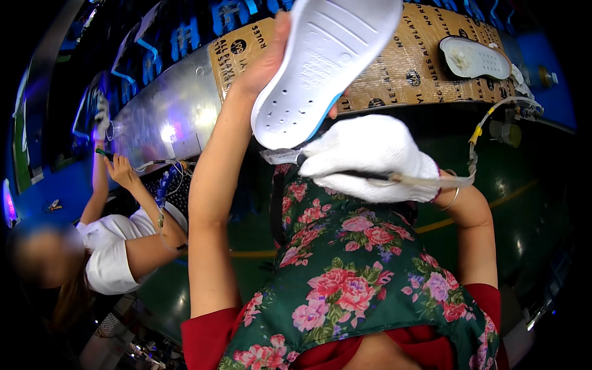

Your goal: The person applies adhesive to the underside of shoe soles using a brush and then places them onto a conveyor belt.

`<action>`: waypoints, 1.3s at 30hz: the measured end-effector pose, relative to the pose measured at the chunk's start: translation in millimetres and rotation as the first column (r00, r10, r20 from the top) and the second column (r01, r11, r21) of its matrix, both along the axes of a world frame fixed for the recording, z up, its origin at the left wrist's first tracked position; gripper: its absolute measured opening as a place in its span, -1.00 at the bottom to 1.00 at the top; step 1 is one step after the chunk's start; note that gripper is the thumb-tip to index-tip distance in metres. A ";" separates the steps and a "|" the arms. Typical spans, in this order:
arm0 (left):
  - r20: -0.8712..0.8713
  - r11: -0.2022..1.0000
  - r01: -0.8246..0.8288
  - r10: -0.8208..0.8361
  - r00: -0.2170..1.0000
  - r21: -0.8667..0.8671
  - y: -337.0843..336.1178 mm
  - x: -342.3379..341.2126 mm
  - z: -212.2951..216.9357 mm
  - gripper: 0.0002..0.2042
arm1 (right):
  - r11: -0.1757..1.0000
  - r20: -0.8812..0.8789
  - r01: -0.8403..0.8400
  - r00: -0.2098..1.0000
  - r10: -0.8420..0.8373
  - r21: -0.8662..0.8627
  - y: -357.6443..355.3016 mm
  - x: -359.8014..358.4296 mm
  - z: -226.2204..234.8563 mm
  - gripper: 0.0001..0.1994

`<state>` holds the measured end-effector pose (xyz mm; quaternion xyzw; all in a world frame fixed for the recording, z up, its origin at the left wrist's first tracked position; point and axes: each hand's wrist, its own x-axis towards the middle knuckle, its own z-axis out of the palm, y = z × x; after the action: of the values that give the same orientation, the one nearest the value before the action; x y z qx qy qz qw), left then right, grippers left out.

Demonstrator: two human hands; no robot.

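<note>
A white shoe sole (317,68) with small round holes at its heel and a blue edge fills the upper middle. My bare left hand (268,65) is closed around it from behind, with fingertips showing past the blue edge on the far side. Just below the heel, my right hand (373,157) in a white knitted glove is closed on a slim dark tube-fed brush (364,175). The brush's pale flat tip (280,156) lies close under the heel; I cannot tell whether it touches. A clear hose (444,181) trails from the brush to the right.
A bench covered in printed brown paper (394,77) runs across the back, beside bare metal (185,111). On it lies another sole (476,58) with whitish material on top. A jar (504,132) hangs near the hose. At left, a person (123,246) holds a similar tube-fed tool.
</note>
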<state>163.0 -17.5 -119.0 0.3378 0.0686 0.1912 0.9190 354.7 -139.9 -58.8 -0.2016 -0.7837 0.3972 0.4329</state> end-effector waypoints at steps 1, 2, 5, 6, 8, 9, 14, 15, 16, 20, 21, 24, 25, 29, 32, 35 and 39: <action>-0.103 0.997 -0.035 0.041 0.994 0.065 1.1 1.6 3.1 -0.09 | 1.000 0.098 0.015 0.995 -0.016 0.008 -0.8 3.6 -0.6 -0.75; -0.172 0.988 -0.110 0.127 0.977 0.105 -0.1 6.7 5.5 -0.18 | 0.999 0.195 0.029 0.980 -0.032 0.018 -1.6 7.1 -1.3 -0.74; -0.429 0.903 -0.153 0.332 0.840 0.401 -4.6 18.6 16.1 -0.28 | 0.985 0.305 0.044 0.948 -0.094 0.167 -5.0 3.3 -8.3 -0.72; -0.504 0.871 -0.092 0.362 0.784 0.483 -4.3 21.3 20.4 -0.25 | 0.968 0.227 0.058 0.967 -0.115 0.244 -4.0 0.3 -12.9 -0.74; -0.653 0.842 0.134 0.293 0.699 0.522 -3.7 26.1 39.9 -0.16 | 0.975 0.127 0.057 0.988 -0.086 0.213 0.2 -1.5 -15.1 -0.77; -0.720 0.816 0.250 0.264 0.642 0.522 -3.7 27.7 45.1 -0.12 | 0.994 0.101 0.035 0.994 -0.046 0.105 2.9 2.1 -6.4 -0.78; -0.808 0.704 0.472 0.251 0.533 0.531 5.8 34.9 33.8 0.09 | 0.983 0.179 0.117 0.974 -0.142 0.141 4.7 5.7 -10.7 -0.79; -0.826 0.686 0.513 0.236 0.512 0.515 7.0 38.2 39.8 0.10 | 0.986 0.218 0.088 0.969 -0.118 0.142 2.7 7.8 -10.1 -0.78; -0.842 0.666 0.554 0.223 0.490 0.499 8.0 38.0 43.3 0.12 | 0.988 0.254 0.051 0.963 -0.087 0.142 2.1 8.5 -8.4 -0.78; -0.867 0.602 0.648 0.170 0.468 0.467 10.8 35.7 45.7 0.15 | 0.954 0.227 0.122 0.972 -0.059 -0.274 3.0 18.3 -4.2 -0.80; -0.868 0.585 0.663 0.162 0.469 0.467 12.7 34.7 45.8 0.14 | 0.980 0.260 0.097 0.964 -0.049 -0.173 7.8 19.2 -4.2 -0.78; -0.908 0.612 0.687 0.135 0.397 0.391 15.7 35.5 53.1 0.08 | 0.997 0.253 0.082 0.964 -0.079 0.001 6.5 17.3 -7.3 -0.83; -0.905 0.679 0.642 0.081 0.417 0.356 16.9 33.8 52.7 0.05 | 0.987 0.223 0.087 0.973 -0.054 -0.138 7.5 20.7 -5.6 -0.83; -0.723 0.973 0.231 -0.141 0.676 0.026 7.1 19.7 16.5 -0.12 | 0.627 0.147 0.287 0.953 -0.266 -0.724 5.4 31.2 2.8 -0.85; -0.511 0.966 0.073 -0.194 0.837 -0.247 0.7 13.5 2.2 -0.08 | 0.578 0.095 0.390 0.876 -0.472 -0.717 9.3 37.3 0.8 -0.82; -0.048 0.922 0.060 -0.084 0.995 -0.383 -13.5 15.1 -39.2 -0.05 | 0.619 0.049 0.436 0.840 -0.541 -0.653 16.9 47.7 -3.0 -0.80; -0.023 0.867 -0.192 0.204 0.979 -0.459 -48.7 32.4 -51.8 -0.18 | 0.766 0.084 0.549 0.827 -0.556 -0.334 32.5 49.4 -3.4 -0.81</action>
<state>195.4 -66.2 -170.7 0.0997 0.1342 0.2668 0.9491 404.2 -107.4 -62.2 -0.4915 -0.6037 0.3848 0.4959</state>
